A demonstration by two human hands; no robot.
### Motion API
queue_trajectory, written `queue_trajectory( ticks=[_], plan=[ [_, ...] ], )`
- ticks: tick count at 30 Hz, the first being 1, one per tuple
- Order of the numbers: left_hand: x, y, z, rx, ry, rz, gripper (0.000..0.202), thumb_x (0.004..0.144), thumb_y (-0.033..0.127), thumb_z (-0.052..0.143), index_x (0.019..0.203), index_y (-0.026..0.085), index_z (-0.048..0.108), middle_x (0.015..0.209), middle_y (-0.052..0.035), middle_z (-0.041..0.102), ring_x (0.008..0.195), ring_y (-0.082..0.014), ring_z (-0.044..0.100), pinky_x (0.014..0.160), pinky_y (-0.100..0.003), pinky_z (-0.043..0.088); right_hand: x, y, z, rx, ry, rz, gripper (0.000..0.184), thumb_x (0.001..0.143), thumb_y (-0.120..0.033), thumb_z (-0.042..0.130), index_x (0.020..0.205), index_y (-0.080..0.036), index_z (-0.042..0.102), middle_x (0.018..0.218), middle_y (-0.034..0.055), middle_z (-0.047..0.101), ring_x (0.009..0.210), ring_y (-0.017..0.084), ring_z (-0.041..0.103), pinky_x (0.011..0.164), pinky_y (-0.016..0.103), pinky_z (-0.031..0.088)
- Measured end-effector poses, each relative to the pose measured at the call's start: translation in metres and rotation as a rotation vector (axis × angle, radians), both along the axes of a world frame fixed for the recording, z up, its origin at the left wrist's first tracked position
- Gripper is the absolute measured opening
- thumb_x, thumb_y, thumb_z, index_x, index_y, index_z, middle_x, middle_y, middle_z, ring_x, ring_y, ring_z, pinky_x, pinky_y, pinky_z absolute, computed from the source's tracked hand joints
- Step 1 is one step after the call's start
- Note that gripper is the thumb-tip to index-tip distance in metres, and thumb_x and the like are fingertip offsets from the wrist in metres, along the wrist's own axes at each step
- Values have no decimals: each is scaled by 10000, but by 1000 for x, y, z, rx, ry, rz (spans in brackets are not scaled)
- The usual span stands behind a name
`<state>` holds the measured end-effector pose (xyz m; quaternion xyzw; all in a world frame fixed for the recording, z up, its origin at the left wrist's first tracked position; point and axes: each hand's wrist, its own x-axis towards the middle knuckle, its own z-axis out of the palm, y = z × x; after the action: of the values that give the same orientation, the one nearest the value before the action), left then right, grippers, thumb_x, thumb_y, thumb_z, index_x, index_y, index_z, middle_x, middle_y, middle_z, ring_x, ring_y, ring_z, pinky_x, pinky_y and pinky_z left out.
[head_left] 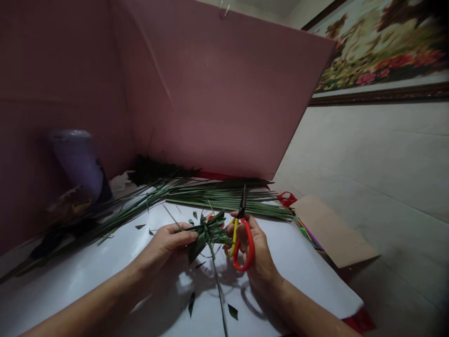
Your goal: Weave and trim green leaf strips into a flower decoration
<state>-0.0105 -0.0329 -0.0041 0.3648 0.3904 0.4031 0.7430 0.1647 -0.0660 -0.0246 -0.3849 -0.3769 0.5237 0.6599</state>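
My left hand (175, 241) pinches a woven figure of green leaf strips (206, 234) between thumb and fingers, above the white tabletop. From the figure one long thin strip trails down toward me. My right hand (257, 243) holds a pair of scissors (243, 248) with one red and one yellow handle loop, its dark blades pointing up and away. The blades look closed together. Fingers of the right hand also come close to the figure's right edge; whether they touch it I cannot tell. A small red round thing (210, 218) shows partly behind the figure.
Long green leaves (224, 199) lie across the back of the white table (298, 271). Leaf scraps (232, 311) are scattered near my hands. A brown cardboard piece (333, 229) lies at the right, a purple container (79, 161) stands at the left, and a pink board (210, 93) rises behind.
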Motion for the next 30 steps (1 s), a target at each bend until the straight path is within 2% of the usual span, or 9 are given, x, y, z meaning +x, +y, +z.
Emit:
queue_trajectory(
  ticks=[3,6,10,13,16,20,23,25,30],
  plan=[
    [2,-2,-1,-19,-7,-28,169,593,147,735,653,125,579,577,-36,629,485,-112,549,480,-214,413,4,3,1,-13,-41,24,416,704,-432,703,1013,-230,511,696,-28,607,591,124,581,467,198,456],
    [4,-3,-4,-22,-16,-69,176,570,132,745,657,119,593,594,-50,646,521,-129,577,514,-225,424,3,3,2,-3,-63,31,399,670,-315,751,976,-213,516,677,-35,619,565,115,586,493,206,474],
    [3,-3,-4,36,8,-109,172,632,209,732,721,113,621,643,-52,645,577,-135,583,552,-239,434,2,2,0,-15,-60,47,400,663,-245,746,984,-199,512,683,-34,624,513,92,555,478,197,459],
    [1,-3,0,94,29,-106,216,702,295,694,809,116,638,739,-64,645,656,-140,584,593,-245,443,3,3,-3,-8,-70,-4,408,675,-235,734,1009,-196,503,681,-36,615,485,73,525,456,179,431],
    [1,-3,1,127,-28,-122,241,730,337,666,837,122,643,802,-74,633,683,-144,568,616,-266,449,5,5,-4,-2,-73,-94,422,673,-229,732,1022,-199,497,639,-59,573,486,70,511,456,178,433],
    [4,-3,-7,121,-94,-217,221,668,263,718,837,133,658,721,-46,596,588,-105,508,566,-243,412,5,7,-4,11,-44,-153,435,670,-227,729,1029,-204,485,654,-56,578,513,81,532,474,189,448],
    [6,-2,-16,135,-92,-298,304,600,225,759,881,150,671,673,-29,567,564,-110,502,533,-242,390,4,8,-5,18,-7,-173,425,674,-216,726,1020,-208,478,627,-67,566,501,76,525,463,178,435],
    [7,-3,-20,115,-71,-289,345,593,239,769,914,159,672,711,-43,583,616,-136,542,542,-246,395,2,7,-6,15,-2,-174,425,680,-217,724,1024,-215,474,621,-71,559,499,77,521,469,184,438],
    [10,-8,-15,64,-101,-194,225,706,314,693,847,141,659,772,-66,607,651,-135,551,553,-240,407,-4,1,-5,22,-23,-126,420,688,-229,713,1020,-214,457,669,-47,599,532,93,544,511,216,465]
  ],
)
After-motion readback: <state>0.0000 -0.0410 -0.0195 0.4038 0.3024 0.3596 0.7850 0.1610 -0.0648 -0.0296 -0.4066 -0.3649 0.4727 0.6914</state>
